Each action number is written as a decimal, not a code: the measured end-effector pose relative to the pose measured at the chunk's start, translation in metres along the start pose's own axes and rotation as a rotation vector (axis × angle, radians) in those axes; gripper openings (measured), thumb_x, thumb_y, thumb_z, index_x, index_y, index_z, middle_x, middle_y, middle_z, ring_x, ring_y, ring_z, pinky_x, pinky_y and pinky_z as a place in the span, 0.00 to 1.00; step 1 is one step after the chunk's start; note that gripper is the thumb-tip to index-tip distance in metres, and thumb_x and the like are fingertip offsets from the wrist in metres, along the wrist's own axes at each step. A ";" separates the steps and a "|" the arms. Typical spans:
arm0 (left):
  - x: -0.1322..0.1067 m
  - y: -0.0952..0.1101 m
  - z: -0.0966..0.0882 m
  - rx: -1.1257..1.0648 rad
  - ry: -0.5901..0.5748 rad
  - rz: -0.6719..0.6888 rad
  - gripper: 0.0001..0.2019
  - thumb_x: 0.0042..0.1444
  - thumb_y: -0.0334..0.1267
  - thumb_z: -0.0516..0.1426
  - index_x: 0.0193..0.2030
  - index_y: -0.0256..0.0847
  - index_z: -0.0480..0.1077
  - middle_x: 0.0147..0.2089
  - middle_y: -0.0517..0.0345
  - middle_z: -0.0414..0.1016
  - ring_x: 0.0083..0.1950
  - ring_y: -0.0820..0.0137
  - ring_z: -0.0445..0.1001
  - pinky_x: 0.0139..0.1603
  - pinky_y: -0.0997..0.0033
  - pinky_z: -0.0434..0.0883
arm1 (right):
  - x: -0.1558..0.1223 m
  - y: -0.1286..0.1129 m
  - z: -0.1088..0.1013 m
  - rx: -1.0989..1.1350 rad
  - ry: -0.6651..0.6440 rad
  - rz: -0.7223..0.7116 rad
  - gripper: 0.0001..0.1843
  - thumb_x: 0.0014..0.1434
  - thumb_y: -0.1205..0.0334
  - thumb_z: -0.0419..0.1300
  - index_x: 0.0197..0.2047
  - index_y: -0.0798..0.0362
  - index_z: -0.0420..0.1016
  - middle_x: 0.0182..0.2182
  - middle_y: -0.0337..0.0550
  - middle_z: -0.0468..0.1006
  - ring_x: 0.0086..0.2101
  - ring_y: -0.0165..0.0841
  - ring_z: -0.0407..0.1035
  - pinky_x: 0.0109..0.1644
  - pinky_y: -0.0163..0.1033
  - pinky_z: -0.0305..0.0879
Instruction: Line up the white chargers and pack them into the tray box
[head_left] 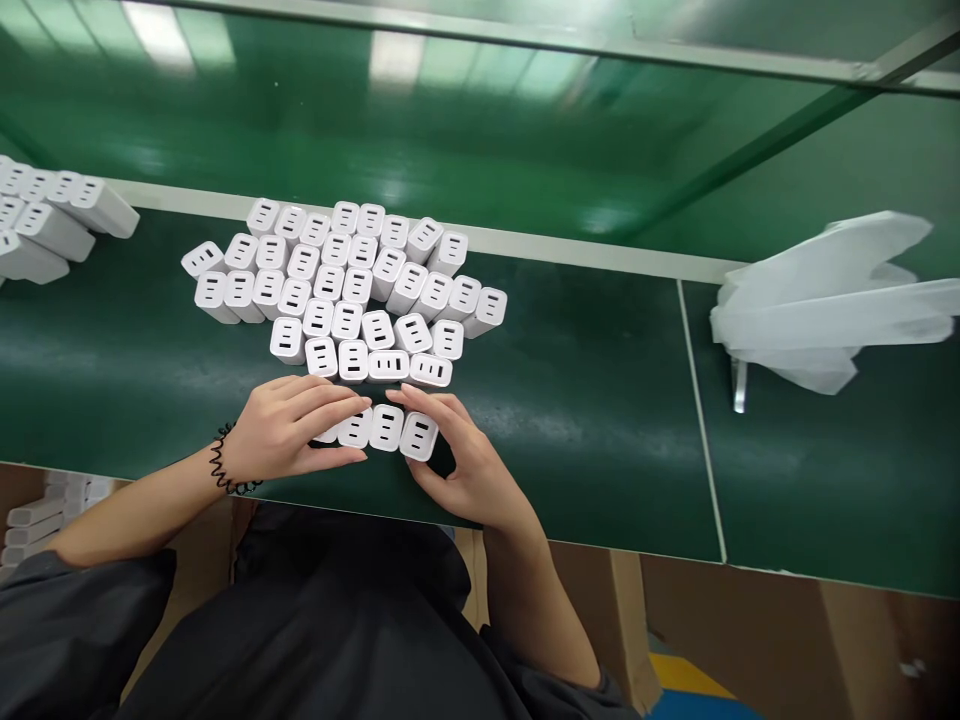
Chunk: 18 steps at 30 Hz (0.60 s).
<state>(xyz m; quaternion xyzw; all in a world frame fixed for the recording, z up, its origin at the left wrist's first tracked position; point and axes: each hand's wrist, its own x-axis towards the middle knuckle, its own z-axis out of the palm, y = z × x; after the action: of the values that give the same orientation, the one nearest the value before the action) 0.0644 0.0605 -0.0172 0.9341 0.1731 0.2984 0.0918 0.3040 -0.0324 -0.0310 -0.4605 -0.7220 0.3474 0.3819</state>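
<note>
Several white charger blocks stand packed together on the dark green table, their port faces up. Close to me, a short row of white chargers lies between my hands. My left hand curls round the row's left end, a black coil band on its wrist. My right hand cups the right end, thumb and fingers pressed on the last charger.
Another pile of white chargers lies at the far left. A heap of white plastic bags rests on the right. A pale strip runs across the table behind the cluster. White boxes sit under the table at left.
</note>
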 end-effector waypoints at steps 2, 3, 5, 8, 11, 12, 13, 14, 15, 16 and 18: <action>0.000 0.000 0.000 -0.001 -0.004 -0.006 0.25 0.56 0.50 0.65 0.55 0.40 0.68 0.43 0.53 0.81 0.42 0.66 0.81 0.43 0.67 0.78 | 0.000 0.001 0.000 -0.003 -0.016 -0.003 0.43 0.58 0.76 0.56 0.72 0.40 0.48 0.61 0.45 0.69 0.56 0.42 0.65 0.57 0.56 0.69; 0.000 0.000 0.000 0.000 -0.006 -0.010 0.25 0.56 0.50 0.64 0.55 0.40 0.68 0.43 0.53 0.81 0.42 0.66 0.81 0.43 0.67 0.78 | 0.000 0.001 0.000 -0.008 -0.025 -0.005 0.43 0.59 0.76 0.55 0.72 0.40 0.48 0.62 0.46 0.69 0.56 0.42 0.65 0.58 0.56 0.69; 0.000 0.000 0.000 0.004 -0.007 -0.010 0.25 0.56 0.50 0.64 0.55 0.40 0.68 0.43 0.53 0.81 0.42 0.66 0.81 0.43 0.67 0.78 | 0.000 0.001 0.000 -0.024 -0.043 -0.005 0.43 0.59 0.75 0.55 0.72 0.40 0.47 0.62 0.46 0.68 0.58 0.43 0.64 0.59 0.57 0.68; 0.000 0.000 0.000 0.006 -0.003 -0.001 0.25 0.56 0.50 0.64 0.55 0.40 0.68 0.43 0.53 0.81 0.42 0.66 0.81 0.43 0.67 0.78 | -0.001 0.002 0.001 -0.044 -0.078 0.010 0.42 0.60 0.74 0.56 0.73 0.41 0.46 0.63 0.46 0.67 0.59 0.43 0.63 0.61 0.56 0.66; 0.001 0.001 -0.001 0.004 -0.001 0.004 0.25 0.55 0.50 0.65 0.55 0.39 0.68 0.43 0.52 0.81 0.42 0.65 0.81 0.42 0.67 0.78 | -0.001 0.003 0.001 -0.046 -0.092 0.022 0.42 0.61 0.74 0.56 0.73 0.40 0.45 0.63 0.46 0.67 0.60 0.43 0.63 0.61 0.57 0.66; 0.001 0.001 -0.001 0.004 -0.003 0.004 0.26 0.55 0.50 0.65 0.55 0.39 0.68 0.43 0.52 0.81 0.42 0.65 0.81 0.42 0.67 0.78 | -0.001 0.004 0.001 -0.046 -0.092 0.023 0.42 0.61 0.73 0.56 0.73 0.41 0.45 0.63 0.47 0.66 0.60 0.43 0.63 0.61 0.57 0.66; 0.000 0.000 -0.001 0.003 -0.006 0.003 0.26 0.55 0.50 0.65 0.56 0.39 0.68 0.43 0.52 0.81 0.42 0.65 0.81 0.43 0.67 0.78 | -0.001 0.004 0.001 -0.046 -0.093 0.024 0.42 0.61 0.73 0.56 0.73 0.41 0.45 0.63 0.47 0.66 0.60 0.43 0.63 0.62 0.57 0.66; 0.000 0.000 -0.001 0.001 -0.009 0.001 0.26 0.55 0.50 0.65 0.56 0.39 0.68 0.44 0.52 0.81 0.43 0.65 0.80 0.43 0.67 0.78 | -0.001 0.004 0.001 -0.047 -0.097 0.025 0.42 0.61 0.73 0.55 0.73 0.41 0.45 0.64 0.47 0.66 0.60 0.43 0.62 0.62 0.57 0.66; -0.001 0.000 -0.001 -0.001 -0.011 -0.002 0.27 0.55 0.50 0.65 0.57 0.40 0.68 0.44 0.53 0.81 0.43 0.65 0.80 0.43 0.67 0.78 | -0.001 0.004 0.001 -0.048 -0.101 0.029 0.42 0.61 0.73 0.55 0.73 0.41 0.45 0.64 0.48 0.66 0.61 0.43 0.62 0.63 0.58 0.65; -0.001 0.000 -0.001 -0.002 -0.013 -0.004 0.27 0.55 0.50 0.65 0.57 0.40 0.68 0.44 0.53 0.81 0.43 0.65 0.80 0.44 0.67 0.78 | -0.002 0.004 0.001 -0.046 -0.105 0.034 0.41 0.62 0.72 0.56 0.73 0.41 0.45 0.64 0.48 0.65 0.62 0.43 0.61 0.63 0.58 0.65; -0.002 -0.001 0.000 -0.005 -0.015 -0.004 0.27 0.55 0.50 0.65 0.57 0.40 0.68 0.44 0.52 0.81 0.44 0.65 0.80 0.44 0.67 0.78 | -0.002 0.003 0.001 -0.034 -0.111 0.056 0.40 0.62 0.71 0.56 0.72 0.41 0.45 0.63 0.49 0.65 0.61 0.43 0.62 0.63 0.57 0.66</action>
<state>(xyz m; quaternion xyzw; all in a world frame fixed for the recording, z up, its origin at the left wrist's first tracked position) 0.0626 0.0608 -0.0183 0.9358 0.1735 0.2916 0.0959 0.3052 -0.0334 -0.0341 -0.4671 -0.7347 0.3708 0.3233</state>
